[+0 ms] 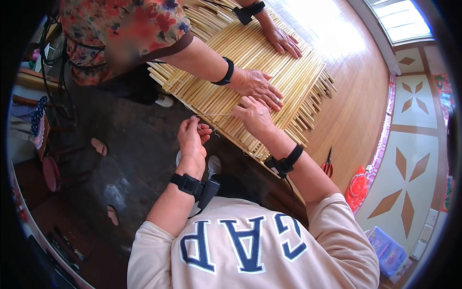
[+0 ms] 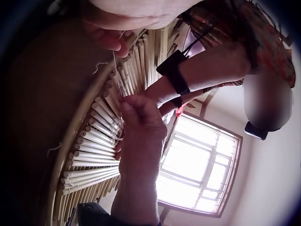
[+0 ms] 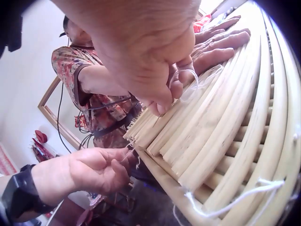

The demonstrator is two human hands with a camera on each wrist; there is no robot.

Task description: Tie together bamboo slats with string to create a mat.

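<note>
Pale round sticks [image 1: 231,62] lie side by side in a mat on the table. Just off its near edge my left hand [image 1: 192,142] pinches a thin white string [image 1: 211,114] between thumb and curled fingers. Over the sticks, my right hand [image 1: 255,117] grips the string's other part; in the right wrist view white string [image 3: 190,75] loops by its fingers. Another person's hand [image 1: 257,86] rests flat on the mat touching or nearly touching my right hand, and their other hand [image 1: 283,41] lies farther back. White string [image 3: 235,200] also crosses stick ends.
Scissors with red handles [image 1: 327,168] and a red plastic bag [image 1: 356,188] lie on the wooden tabletop [image 1: 356,86] at the right. The other person, in a floral top [image 1: 144,29], stands at the upper left. Slippers [image 1: 99,146] and a round stool [image 1: 51,172] are on the floor.
</note>
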